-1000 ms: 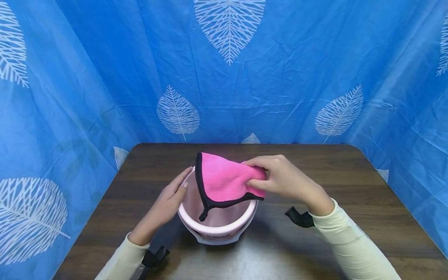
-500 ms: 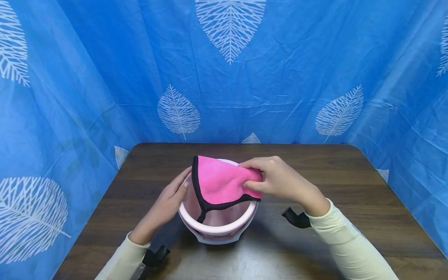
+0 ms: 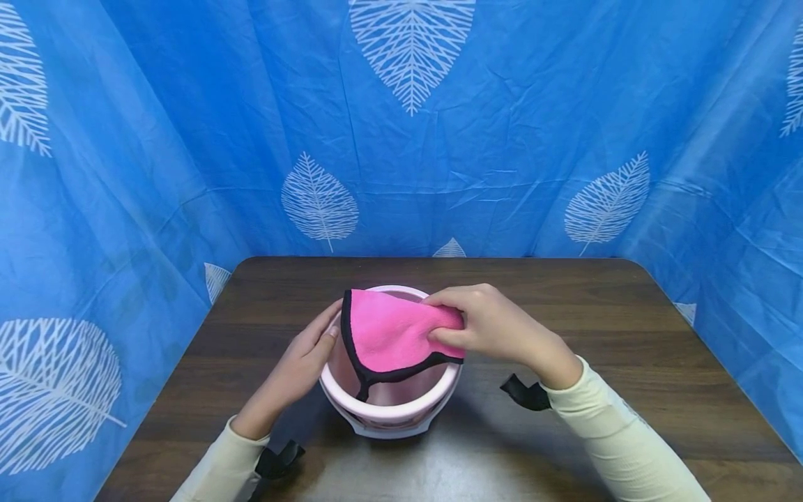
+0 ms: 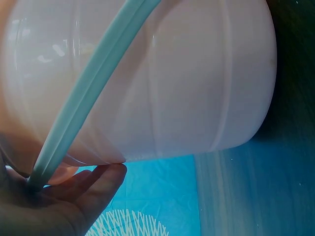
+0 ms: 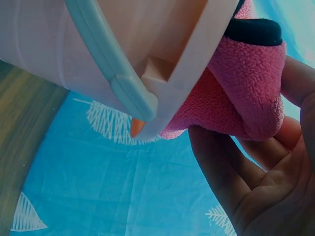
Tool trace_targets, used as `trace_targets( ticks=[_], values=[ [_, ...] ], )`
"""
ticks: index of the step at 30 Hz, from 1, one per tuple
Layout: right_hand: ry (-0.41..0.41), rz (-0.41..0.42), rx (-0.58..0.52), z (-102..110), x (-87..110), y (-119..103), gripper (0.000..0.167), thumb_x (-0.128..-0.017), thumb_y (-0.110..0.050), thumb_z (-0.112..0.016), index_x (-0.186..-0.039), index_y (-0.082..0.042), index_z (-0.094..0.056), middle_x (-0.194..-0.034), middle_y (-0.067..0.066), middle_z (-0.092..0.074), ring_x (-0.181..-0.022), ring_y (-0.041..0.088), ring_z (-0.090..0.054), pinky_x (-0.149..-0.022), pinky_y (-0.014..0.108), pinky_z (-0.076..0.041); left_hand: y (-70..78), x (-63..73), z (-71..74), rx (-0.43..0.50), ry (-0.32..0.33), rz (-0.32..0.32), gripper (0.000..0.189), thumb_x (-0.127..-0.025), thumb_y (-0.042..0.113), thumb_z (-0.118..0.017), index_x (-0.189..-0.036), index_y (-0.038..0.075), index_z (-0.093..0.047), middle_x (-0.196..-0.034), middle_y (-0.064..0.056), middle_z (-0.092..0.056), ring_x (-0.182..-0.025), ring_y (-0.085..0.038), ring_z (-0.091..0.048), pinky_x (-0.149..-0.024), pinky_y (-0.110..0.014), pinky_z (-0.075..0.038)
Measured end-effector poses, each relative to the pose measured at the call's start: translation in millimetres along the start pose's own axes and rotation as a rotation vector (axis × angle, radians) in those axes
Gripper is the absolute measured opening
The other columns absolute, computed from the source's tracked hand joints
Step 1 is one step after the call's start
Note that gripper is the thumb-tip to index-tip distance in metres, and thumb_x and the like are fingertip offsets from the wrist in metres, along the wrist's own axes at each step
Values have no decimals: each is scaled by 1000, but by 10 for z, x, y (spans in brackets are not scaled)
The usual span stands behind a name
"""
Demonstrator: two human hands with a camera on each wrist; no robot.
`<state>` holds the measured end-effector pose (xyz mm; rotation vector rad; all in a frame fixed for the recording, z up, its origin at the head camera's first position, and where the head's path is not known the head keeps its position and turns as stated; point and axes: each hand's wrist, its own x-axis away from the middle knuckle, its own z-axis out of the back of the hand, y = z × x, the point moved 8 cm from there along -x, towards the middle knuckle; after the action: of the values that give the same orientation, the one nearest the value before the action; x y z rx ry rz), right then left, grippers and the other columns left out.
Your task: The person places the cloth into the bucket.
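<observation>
A pale pink bucket (image 3: 387, 413) stands upright on the table. Its pale blue-green handle (image 4: 91, 86) hangs down along the outside, and the right wrist view shows where the handle (image 5: 110, 59) joins the rim. My left hand (image 3: 304, 357) holds the bucket's left side, thumb at the rim and fingers along the outer wall. Over the bucket's mouth, my right hand (image 3: 492, 322) pinches a pink cloth (image 3: 392, 331) with black edging between thumb and fingers. One corner of the cloth hangs down into the bucket. The cloth hides part of the bucket's inside and right rim.
The dark wooden table (image 3: 596, 307) stretches out around the bucket. Behind it and at both sides hangs a blue curtain (image 3: 502, 125) with white leaf prints. Black straps (image 3: 525, 394) stick out by both sleeves.
My right hand has moved slightly left and down with the cloth, so it lies lower over the bucket and more of the far rim shows. The left hand and bucket stay put.
</observation>
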<state>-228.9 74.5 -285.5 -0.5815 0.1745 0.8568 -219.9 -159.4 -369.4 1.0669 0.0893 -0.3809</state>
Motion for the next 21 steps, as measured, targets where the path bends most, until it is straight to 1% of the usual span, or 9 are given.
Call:
trace_targets(
  ticks=[5, 11, 17, 21],
  values=[
    [-21, -20, 0, -36, -13, -9, 32, -84, -21, -85, -113, -12, -76, -94, -8, -71, -74, 7, -58, -63, 24, -51, -9, -1, 1, 4, -2, 9, 51, -109, 14, -42, -157, 1, -32, -160, -19, -36, -147, -38, -32, -115, -57, -28],
    [-35, -18, -1, -90, -37, -28, 30, -85, -22, -84, -112, -13, -75, -94, -8, -71, -75, 7, -58, -64, 24, -51, -28, 3, -5, 32, -7, 29, 51, -109, 14, -41, -158, 0, -31, -160, -18, -36, -148, -36, -31, -116, -55, -27],
    [-39, -13, -2, -134, -37, -29, 30, -85, -23, -84, -112, -13, -75, -95, -8, -72, -77, 6, -60, -69, 25, -54, -36, 7, -14, 43, -13, 32, 51, -109, 12, -40, -158, -1, -30, -161, -18, -34, -149, -36, -29, -117, -54, -26],
    [-45, -22, -3, -157, -31, -18, 31, -85, -24, -84, -112, -13, -75, -95, -8, -71, -77, 6, -60, -70, 25, -54, -31, 10, -13, 44, -12, 30, 51, -108, 11, -40, -158, 0, -31, -161, -18, -34, -149, -36, -29, -116, -55, -26]
  ],
)
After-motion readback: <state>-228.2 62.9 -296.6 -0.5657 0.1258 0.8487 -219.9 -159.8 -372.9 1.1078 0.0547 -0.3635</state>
